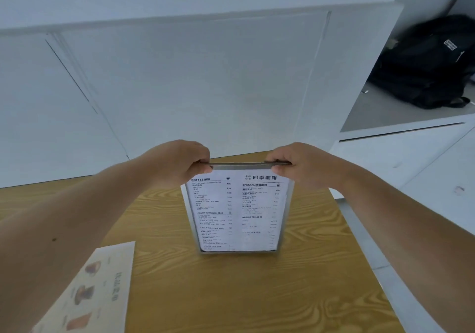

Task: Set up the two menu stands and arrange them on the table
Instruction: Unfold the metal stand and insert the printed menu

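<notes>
Left hand (177, 160) pinches top left corner of menu stand (237, 210); right hand (298, 164) pinches top right. Stand upright mid-table (295, 286), base seemingly touching wood. Loose picture menu (95, 291) flat near left edge.

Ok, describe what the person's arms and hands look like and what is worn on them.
Both forearms are bare as far as the picture shows: no sleeves, watch, bracelets or gloves. The left hand and right hand show no rings on their visible parts. A small dark mark sits on the left forearm. Fingernails look short and unpainted.
</notes>
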